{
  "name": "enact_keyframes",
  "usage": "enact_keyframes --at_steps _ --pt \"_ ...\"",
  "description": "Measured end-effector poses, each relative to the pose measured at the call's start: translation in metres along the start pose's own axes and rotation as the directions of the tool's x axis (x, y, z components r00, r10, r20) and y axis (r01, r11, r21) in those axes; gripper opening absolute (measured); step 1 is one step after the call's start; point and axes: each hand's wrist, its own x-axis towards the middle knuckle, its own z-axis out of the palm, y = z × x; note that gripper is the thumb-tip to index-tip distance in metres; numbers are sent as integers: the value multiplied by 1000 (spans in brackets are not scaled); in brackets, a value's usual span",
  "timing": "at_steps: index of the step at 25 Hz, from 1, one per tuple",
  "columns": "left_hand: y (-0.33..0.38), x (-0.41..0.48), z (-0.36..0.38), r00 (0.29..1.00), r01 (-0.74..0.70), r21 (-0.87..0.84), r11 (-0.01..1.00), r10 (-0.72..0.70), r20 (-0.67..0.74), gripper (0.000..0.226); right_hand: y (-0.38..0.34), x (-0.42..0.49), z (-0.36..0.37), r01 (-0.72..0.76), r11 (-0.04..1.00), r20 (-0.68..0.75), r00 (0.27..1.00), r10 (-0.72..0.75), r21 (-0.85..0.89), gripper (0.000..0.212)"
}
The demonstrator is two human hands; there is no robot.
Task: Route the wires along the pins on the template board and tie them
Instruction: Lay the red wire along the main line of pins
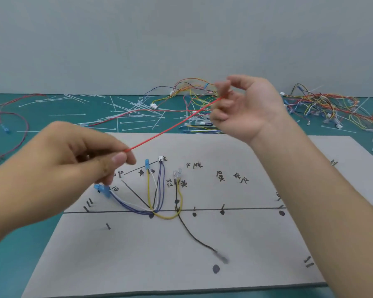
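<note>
- Head view, routing step: I hold one red wire [170, 127] stretched straight in the air between my left hand [69, 160] at 9 o'clock and my right hand [248, 108] at 1 o'clock. It hangs above the template board [138, 254], which lies on the table [4, 276] at 6 o'clock.
- Left fingers [119, 159]: thumb and forefinger are closed to a narrow pinch on the wire's near end. The others curl loosely over a blue connector [101, 189]; I cannot tell whether they touch it.
- Right fingers [223, 87]: the tips pinch the far part of the wire, palm turned toward the camera, the remaining fingers loosely curled.
- Technique, as I judge it: bring the wire down under light tension, seat one end at its labelled place, then lay it along the drawn line and against the pins [108, 226].
- Caution: the yellow wire [168, 217] and black wire [192, 235] already lie at the board's centre, so the red one should go beside them without lifting them off.
- Tying: cable ties [67, 114] lie on the table at 11 o'clock, beyond the board, and are best left until the bundle is complete.
</note>
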Motion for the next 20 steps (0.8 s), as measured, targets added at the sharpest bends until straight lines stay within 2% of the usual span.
enact_keyframes --at_steps 3,6,10,13,15,17,20 --pt "-20 -21 -21 995 86 122 989 -90 32 44 -23 6 -24 3 1000 -2 1000 -3 -1 16" --pt "-49 -35 -46 984 158 129 979 -167 56 46 -41 15 -45 44 999 -46 998 -45 -19 20" --pt "-116 -54 -78 952 305 104 947 -304 -25 44 -53 23 -68 104 993 -115 987 -111 -59 26" --pt "-157 -58 -91 926 373 85 924 -366 -90 42 -52 22 -75 178 973 -111 975 -195 -147 34" --pt "-157 -52 -89 915 399 62 915 -392 -97 44 -47 12 -77 224 966 -60 971 -233 -129 31" --pt "-135 -41 -77 906 421 46 906 -419 -55 50 -40 -2 -82 244 969 59 969 -241 -47 19" --pt "-109 -26 -62 907 417 -125 900 -421 -4 65 -29 -21 -82 213 976 271 937 -219 51 11"
